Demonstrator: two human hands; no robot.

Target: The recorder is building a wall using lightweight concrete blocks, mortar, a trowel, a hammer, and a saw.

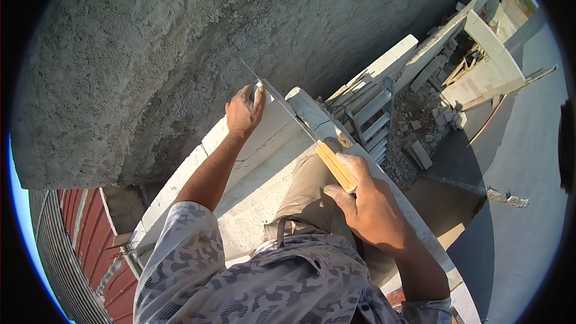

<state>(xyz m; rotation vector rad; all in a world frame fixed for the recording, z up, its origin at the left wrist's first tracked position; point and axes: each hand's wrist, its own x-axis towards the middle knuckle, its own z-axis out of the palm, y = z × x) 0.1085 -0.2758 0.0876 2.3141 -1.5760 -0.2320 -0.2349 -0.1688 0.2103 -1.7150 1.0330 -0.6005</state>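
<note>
My right hand (372,207) is wrapped round the yellowish handle (333,165) of a hand saw. Its long thin blade (289,108) runs up and to the left, across the end of a pale white block (271,119), with the tip sticking out past the far edge. On the block's top edge, close beside the blade, my left hand (244,110) grips with bent fingers, the thumb nearest the saw. Just right of the blade stands another pale block (307,108) with a crack in it. How deep the blade sits is unclear.
A rough grey wall (156,54) rises beyond the row of blocks. To the right, lower down, are a metal ladder (375,117), rubble (420,126) and a pale block partition (486,72). A red corrugated roof (90,234) lies at lower left.
</note>
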